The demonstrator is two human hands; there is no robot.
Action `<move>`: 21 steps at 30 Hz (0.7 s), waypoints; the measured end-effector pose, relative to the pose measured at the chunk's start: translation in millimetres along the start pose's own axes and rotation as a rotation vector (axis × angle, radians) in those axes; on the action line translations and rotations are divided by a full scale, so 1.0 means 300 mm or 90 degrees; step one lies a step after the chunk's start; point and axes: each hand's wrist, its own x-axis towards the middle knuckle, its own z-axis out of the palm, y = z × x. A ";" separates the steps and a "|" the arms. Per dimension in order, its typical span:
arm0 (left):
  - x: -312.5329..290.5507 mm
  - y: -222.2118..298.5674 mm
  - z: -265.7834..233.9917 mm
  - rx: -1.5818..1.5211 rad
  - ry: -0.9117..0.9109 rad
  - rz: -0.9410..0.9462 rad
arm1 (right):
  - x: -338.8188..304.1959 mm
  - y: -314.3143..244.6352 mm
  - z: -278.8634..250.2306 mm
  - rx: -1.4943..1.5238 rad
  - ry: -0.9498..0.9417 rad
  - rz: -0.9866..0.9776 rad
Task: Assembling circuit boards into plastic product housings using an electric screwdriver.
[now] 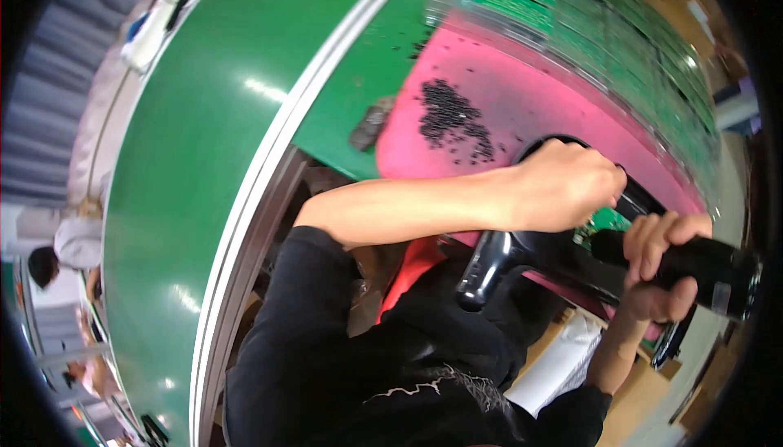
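A black plastic housing (pixel 563 258) with rounded tubular arms lies in front of me, over the near edge of a pink mat (pixel 497 47). Inside its opening a green circuit board (pixel 610 219) shows in part. My left hand (pixel 563 186) is closed over the upper part of the housing, its fingertips turned down and partly hidden, so what they hold cannot be made out. My right hand (pixel 662 263) wraps round a thick black cylindrical handle (pixel 718 276), which points away to the right. Whether this handle is joined to the housing cannot be told.
Small black screws (pixel 449 117) lie heaped and scattered on the mat. A dark grey lump (pixel 371 125) sits beside it on the green tabletop (pixel 342 112). Clear trays (pixel 563 15) with green boards stand behind. A white rail (pixel 269 141) divides the benches; another person (pixel 77 247) is far left.
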 end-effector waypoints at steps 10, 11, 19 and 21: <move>-0.028 -0.011 -0.004 0.066 -0.156 0.028 | -0.032 -0.026 -0.043 0.027 0.095 -0.060; -0.020 -0.001 -0.010 0.045 -0.180 0.036 | -0.034 -0.048 -0.058 0.055 0.120 -0.086; 0.007 0.000 -0.011 -0.137 -0.125 0.099 | -0.008 -0.115 -0.138 0.145 0.199 -0.180; 0.021 -0.017 0.003 -0.111 -0.080 0.162 | -0.006 -0.113 -0.112 0.156 0.214 -0.182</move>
